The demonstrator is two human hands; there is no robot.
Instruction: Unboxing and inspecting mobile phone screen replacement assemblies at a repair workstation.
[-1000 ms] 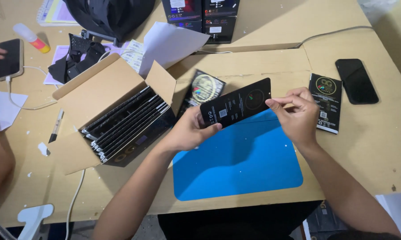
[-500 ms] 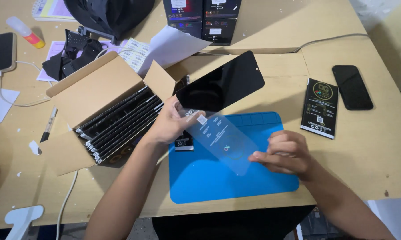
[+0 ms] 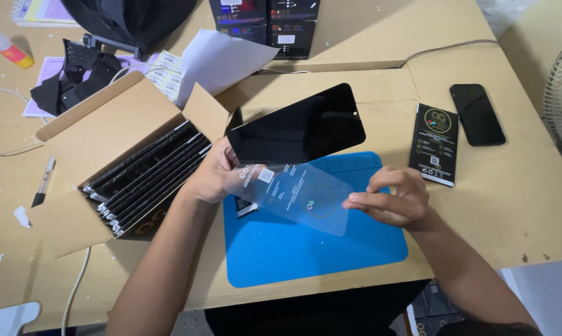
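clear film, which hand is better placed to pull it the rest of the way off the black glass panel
Right, probably. The right hand pinches the free end of the clear film, while the left hand grips the black glass panel at its other end, steadying it.

Glossy black glass panel [image 3: 296, 127], clear plastic film [image 3: 299, 196], matt blue mat [image 3: 306, 255]

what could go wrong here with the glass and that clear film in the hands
The left hand pinches the black glass panel by one end only, tilted in mid-air over the blue mat; it could slip or flex. The right hand grips the clear plastic film at its edge; fingers may smudge it. Both sheets overlap near the left hand, so they might rub.
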